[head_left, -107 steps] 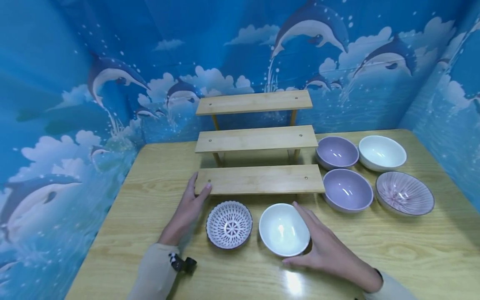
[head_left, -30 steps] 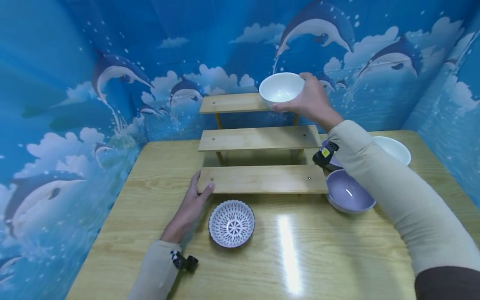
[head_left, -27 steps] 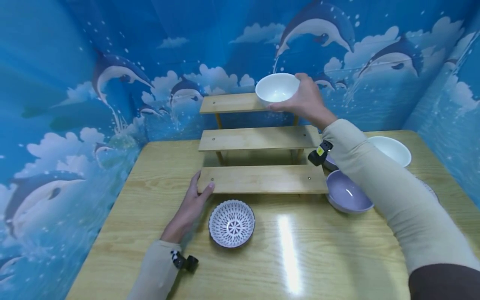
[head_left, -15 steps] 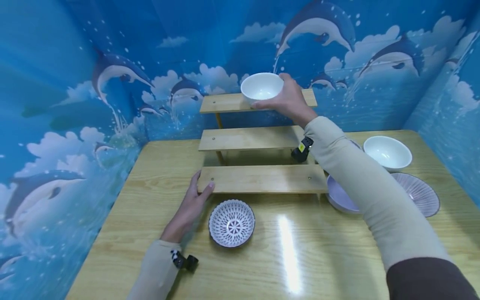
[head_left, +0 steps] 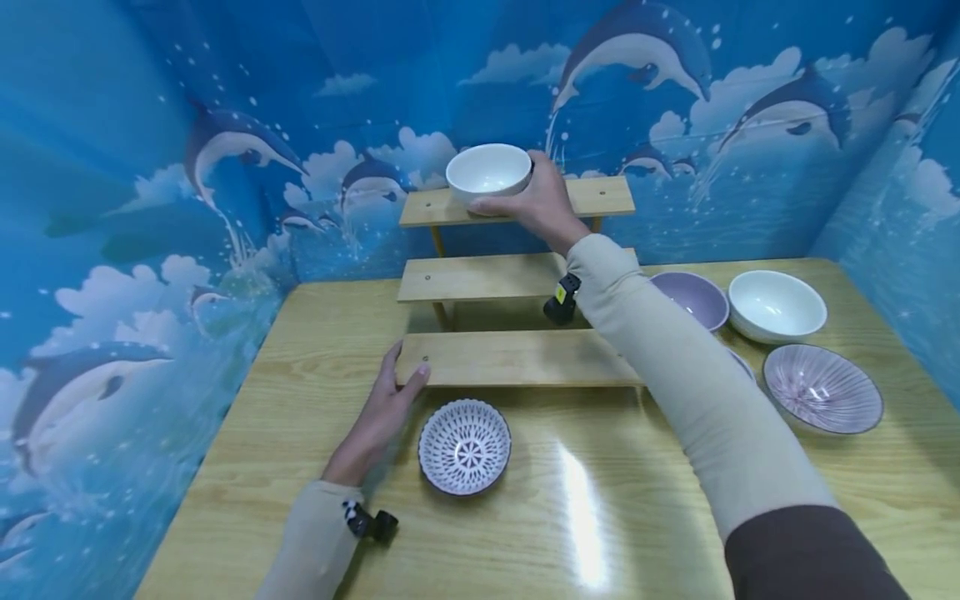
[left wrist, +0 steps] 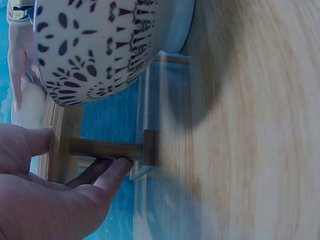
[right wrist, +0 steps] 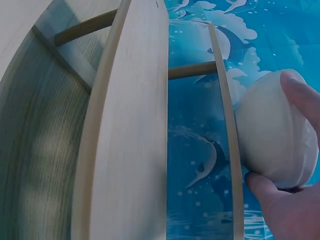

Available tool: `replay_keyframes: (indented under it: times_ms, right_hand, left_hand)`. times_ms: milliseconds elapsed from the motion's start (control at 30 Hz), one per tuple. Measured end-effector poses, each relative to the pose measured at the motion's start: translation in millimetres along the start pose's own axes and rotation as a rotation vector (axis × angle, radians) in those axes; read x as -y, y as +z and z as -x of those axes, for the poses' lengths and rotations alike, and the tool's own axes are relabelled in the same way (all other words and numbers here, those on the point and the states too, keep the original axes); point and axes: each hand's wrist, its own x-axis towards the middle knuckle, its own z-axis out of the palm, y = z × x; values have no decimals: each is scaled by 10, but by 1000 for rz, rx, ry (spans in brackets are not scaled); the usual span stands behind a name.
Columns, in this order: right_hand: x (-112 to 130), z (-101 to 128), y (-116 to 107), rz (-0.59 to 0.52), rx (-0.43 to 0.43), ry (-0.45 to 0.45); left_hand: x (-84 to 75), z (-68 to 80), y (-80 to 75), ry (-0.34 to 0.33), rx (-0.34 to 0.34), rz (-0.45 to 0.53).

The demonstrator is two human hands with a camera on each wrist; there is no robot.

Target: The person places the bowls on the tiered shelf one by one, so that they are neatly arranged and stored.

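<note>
— What has your right hand got?

— My right hand [head_left: 542, 204] is wrapped round a white bowl [head_left: 488, 172]: thumb on the near side, fingers curled against its right wall. The bowl sits upright at the top step of the wooden rack [head_left: 517, 360], towards that board's left half. From the right wrist view, the bowl [right wrist: 275, 135] is right against the edge of the top board, with my fingertip over its rim; I cannot tell whether its base rests fully on the wood.

— And your left hand?

— My left hand [head_left: 378, 417] lies on the desk [head_left: 675, 533] with the fingers nearly straight, the thumb tip touching the left end of the lowest board. It holds nothing. The left wrist view shows the fingers [left wrist: 112, 175] reaching to the rack's crossbar.

— What lies nearest to it?

— A small patterned bowl [head_left: 464, 446], just right of that hand, on the desk in front of the lowest step.

— Further out?

— To the right of the rack, past my sleeve, a lilac bowl [head_left: 693, 297], another white bowl [head_left: 777, 305] beside it, and nearer to me a ribbed pinkish bowl [head_left: 822, 388]. All stand on the desk, near each other.
</note>
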Motion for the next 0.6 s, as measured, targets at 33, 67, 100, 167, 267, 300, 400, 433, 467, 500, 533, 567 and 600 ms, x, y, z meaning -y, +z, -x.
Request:
replay_keyframes:
  times_ms: [33,67,100,167,267,300,400,433,467,500,533,567,600]
  right_hand:
    - [1,-3,12,-14,7,-11]
    - [0,-6,21,-23,12,-17]
    - [3,-9,29,-26,17,-19]
    - [10,-14,42,-23,24,-22]
    - [28,-16,46,-6,34,-6]
    - [33,-11,39,8,38,9]
    - [38,30,-19,56,56,68]
    - [37,51,-45,72,63,87]
    - [29,76,-71,88,71,102]
    - [23,103,-99,93,80,111]
    - [18,136,-126,98,87,116]
    - [13,175,-154,103,93,112]
    - [8,217,-182,106,99,106]
  left_hand:
    - [-1,1,2,0,0,0]
    - [-3,1,3,-1,-1,-1]
    - [-3,1,2,-3,0,1]
    - [-8,0,3,-4,-2,0]
    - [-15,3,1,-20,-3,-3]
    - [-16,5,0,-21,-3,-3]
    - [-23,12,0,-21,3,-7]
    - [-23,14,-2,-18,6,-6]
    - [-24,16,-3,-16,8,-5]
    - [-23,17,-4,-14,9,-5]
    - [-22,18,-6,-12,11,-5]
    - [-21,19,-8,-9,13,-5]
    - [-21,20,-11,-8,13,-4]
